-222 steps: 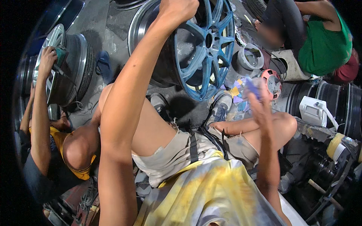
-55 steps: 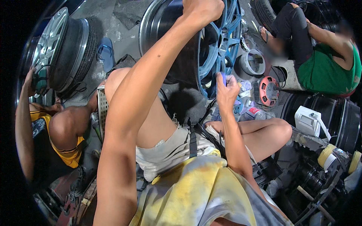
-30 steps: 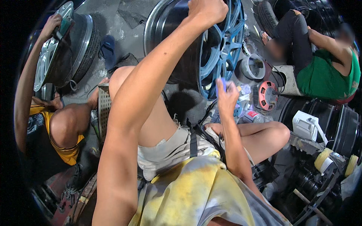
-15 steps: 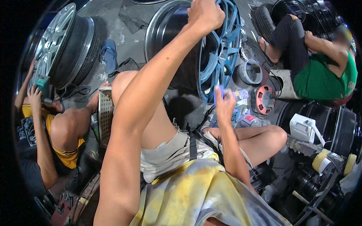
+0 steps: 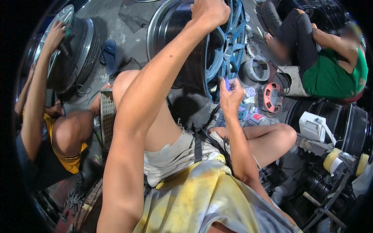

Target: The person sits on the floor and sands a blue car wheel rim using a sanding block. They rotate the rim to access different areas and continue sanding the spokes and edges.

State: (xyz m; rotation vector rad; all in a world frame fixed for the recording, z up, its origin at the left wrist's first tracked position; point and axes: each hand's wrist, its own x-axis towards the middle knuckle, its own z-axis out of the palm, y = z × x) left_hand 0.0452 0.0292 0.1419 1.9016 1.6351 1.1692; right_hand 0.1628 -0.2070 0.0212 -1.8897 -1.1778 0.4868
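Note:
In front of me a car wheel rim (image 5: 175,37) stands upright, with a black barrel and a blue-coated spoked face (image 5: 234,50) turned to the right. My left hand (image 5: 211,12) reaches across to the top of the rim, fingers curled over its edge; the top of the hand is cut off by the picture's edge. Low on the spoked face, my right hand (image 5: 232,93) pinches a small purple-blue strip (image 5: 227,82) against a spoke. What the strip is made of cannot be made out.
A co-worker at the left handles another wheel rim (image 5: 62,35); a second person in a green top (image 5: 334,79) sits at the right. Nearby are a grey tub (image 5: 248,70), a red cord reel (image 5: 268,97), a can (image 5: 258,119), a flip-flop (image 5: 110,54) and a perforated crate (image 5: 107,116).
My right hand has moved slightly up along the blue face, with the purple-blue strip now clearer. My left hand stays on the rim. The left co-worker's hand has moved up onto the other wheel.

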